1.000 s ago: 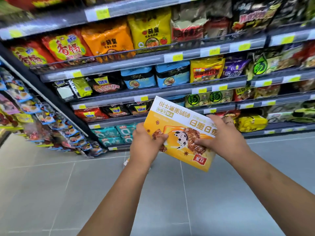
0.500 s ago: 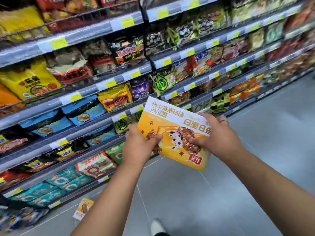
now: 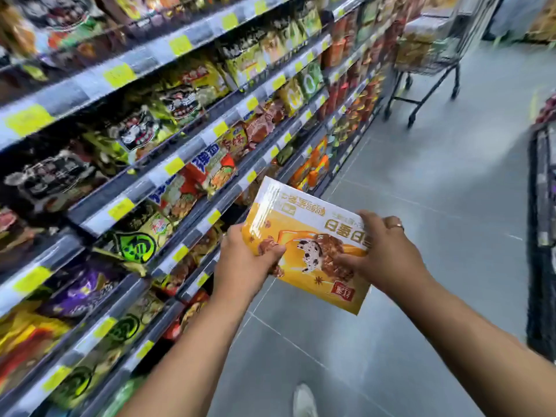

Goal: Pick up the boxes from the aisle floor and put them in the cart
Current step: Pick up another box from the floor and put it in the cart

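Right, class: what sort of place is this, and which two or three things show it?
A supermarket aisle, most likely: long shelves packed with snack bags, yellow price tags along the shelf edges, and a wire cart further along.

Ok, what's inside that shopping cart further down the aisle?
The cart holds stacked pale and yellowish packages, seen through its wire wall. Blur hides their labels, and the lower layers and the basket's far side can't be made out.
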Demonstrator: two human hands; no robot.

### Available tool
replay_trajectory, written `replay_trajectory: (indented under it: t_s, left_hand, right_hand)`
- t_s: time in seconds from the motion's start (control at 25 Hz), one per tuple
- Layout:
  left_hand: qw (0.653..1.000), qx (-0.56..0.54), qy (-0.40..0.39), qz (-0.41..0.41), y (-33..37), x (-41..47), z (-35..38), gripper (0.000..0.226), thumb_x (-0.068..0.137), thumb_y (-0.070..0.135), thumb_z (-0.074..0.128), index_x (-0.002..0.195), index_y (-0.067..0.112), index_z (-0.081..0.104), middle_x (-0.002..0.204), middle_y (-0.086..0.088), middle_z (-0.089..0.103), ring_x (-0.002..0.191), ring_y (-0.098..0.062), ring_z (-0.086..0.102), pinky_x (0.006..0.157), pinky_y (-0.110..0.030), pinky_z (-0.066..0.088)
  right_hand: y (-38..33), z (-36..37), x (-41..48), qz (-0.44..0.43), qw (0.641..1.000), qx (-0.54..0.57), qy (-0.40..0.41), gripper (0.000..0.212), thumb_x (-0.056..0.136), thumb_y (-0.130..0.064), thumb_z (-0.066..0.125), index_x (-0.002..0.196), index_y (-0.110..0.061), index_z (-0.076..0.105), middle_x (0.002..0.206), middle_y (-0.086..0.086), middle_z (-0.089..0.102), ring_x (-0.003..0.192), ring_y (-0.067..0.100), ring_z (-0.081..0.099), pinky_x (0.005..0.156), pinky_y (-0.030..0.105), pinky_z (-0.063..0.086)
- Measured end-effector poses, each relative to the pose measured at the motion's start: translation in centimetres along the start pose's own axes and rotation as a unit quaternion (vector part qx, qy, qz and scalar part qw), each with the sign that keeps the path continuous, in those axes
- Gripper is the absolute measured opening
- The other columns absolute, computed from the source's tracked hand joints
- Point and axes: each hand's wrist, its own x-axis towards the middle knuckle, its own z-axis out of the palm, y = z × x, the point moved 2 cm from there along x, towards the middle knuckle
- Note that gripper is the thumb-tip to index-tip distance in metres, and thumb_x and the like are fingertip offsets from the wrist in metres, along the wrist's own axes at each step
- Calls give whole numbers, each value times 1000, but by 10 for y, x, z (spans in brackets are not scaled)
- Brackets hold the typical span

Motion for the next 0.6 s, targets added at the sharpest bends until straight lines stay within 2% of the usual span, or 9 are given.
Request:
replay_trajectory:
  t_s: [0.12,0.28,0.44,0.6]
  left_hand:
    - [998,0,-51,38,40,62,45,81,56,63,79,119,26,46,113,-1,62,94,-23,65,82,-43,54]
    - [992,15,-94,88,101,126,106,70,64,48,85,117,22,48,108,2,63,95,-20,62,79,-34,50]
    - [985,15,-119,124,162,188,179,79,64,48,86,124,17,46,117,-5,61,105,-27,60,84,-36,49]
    - [984,9,-117,134,221,257,250,77,65,48,85,122,18,44,118,-5,60,105,-27,60,84,-37,49]
  right_hand:
    - [27,-23,45,59,997,8,43,81,67,-52,79,136,-38,39,123,3,41,102,24,59,82,30,43]
    - [66,-59,103,114,990,9,78,81,67,-52,79,136,-39,39,124,3,42,105,23,58,84,31,44]
    - [113,-98,171,136,985,5,111,80,65,-51,80,134,-38,40,123,4,42,102,23,60,87,33,47]
    - [155,-143,265,139,982,3,128,82,65,-51,81,135,-36,40,123,5,43,102,24,60,88,34,47]
